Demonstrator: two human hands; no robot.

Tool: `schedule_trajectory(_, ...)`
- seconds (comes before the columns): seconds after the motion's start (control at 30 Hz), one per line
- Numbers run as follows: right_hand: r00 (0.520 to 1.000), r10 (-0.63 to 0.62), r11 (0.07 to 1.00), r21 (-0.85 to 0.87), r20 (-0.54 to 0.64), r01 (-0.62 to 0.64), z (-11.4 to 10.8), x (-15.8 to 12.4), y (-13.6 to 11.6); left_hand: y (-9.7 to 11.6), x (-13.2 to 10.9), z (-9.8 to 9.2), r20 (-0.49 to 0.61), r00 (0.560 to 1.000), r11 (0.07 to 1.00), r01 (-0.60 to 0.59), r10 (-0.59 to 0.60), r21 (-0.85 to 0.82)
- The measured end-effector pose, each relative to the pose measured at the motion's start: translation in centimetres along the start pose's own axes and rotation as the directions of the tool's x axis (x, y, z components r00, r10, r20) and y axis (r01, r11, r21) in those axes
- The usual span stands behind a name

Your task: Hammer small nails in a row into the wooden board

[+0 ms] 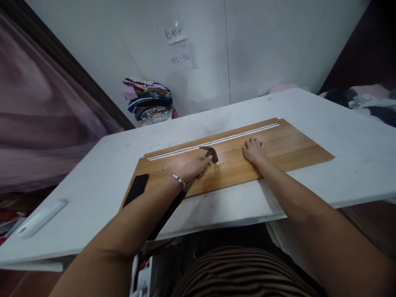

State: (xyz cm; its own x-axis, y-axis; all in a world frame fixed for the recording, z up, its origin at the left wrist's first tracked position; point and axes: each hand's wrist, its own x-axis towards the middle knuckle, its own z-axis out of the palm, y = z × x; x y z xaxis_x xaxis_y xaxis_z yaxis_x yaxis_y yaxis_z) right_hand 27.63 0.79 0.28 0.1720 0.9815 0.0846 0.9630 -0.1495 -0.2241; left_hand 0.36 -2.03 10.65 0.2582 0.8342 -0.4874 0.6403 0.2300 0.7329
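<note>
A claw hammer (pixel 213 154) is in my left hand (pixel 199 166), with the fingers closed round it just below the metal head. Its long handle slants back under my forearm to a black grip. Below both lies a wood-grain board (pixel 300 146). Close by the hammer head, a short row of small dark nails or holes (pixel 223 163) shows on the board; I cannot tell which. My right hand (pixel 255 150) rests on the board further right, its fingers slightly bent and apart, holding nothing. A long white strip with dark marks (pixel 213 142) runs along the board's far side.
A black flat piece (pixel 136 189) lies on the board's left end. The white table (pixel 83 177) carries the board and a pale plastic object (pixel 43 218) at left. Folded clothes (pixel 150 101) are stacked by the wall; more cloth (pixel 368 99) lies far right.
</note>
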Motion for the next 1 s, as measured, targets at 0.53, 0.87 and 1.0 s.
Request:
schedule_trajectory(0.53,1.000,0.002,1.000,0.003,-0.016,-0.001,0.03,-0.01,0.04,-0.36,0.22,-0.11,0.008,1.000,1.000,-0.005,0.005,0.000)
schedule_trajectory(0.87,1.000,0.003,1.000,0.002,-0.010,-0.003,-0.12,-0.08,-0.05,-0.25,0.24,0.22,-0.004,1.000,1.000,0.019,-0.019,0.003)
schedule_trajectory(1.0,1.000,0.001,1.000,0.003,-0.001,-0.001,-0.21,-0.11,-0.05,-0.11,0.15,-0.06,0.010,1.000,1.000,0.016,-0.016,0.000)
